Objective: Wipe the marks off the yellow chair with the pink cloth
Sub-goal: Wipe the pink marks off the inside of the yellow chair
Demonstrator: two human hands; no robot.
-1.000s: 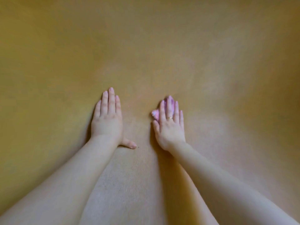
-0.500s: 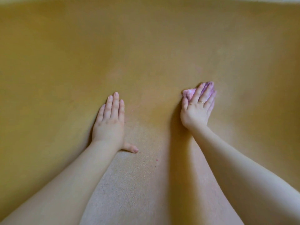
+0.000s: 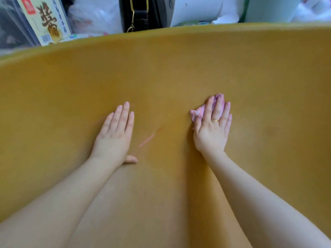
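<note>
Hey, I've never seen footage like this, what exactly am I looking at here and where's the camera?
The camera sits on a person's head, looking down at their own two bare arms. Both hands press on a yellow chair. The left hand lies flat and empty. The right hand, wearing a ring, pins a crumpled pink cloth under its fingers. Between the hands a pink streak marks the chair. Behind the chair stand a black bag and a printed box.
</note>
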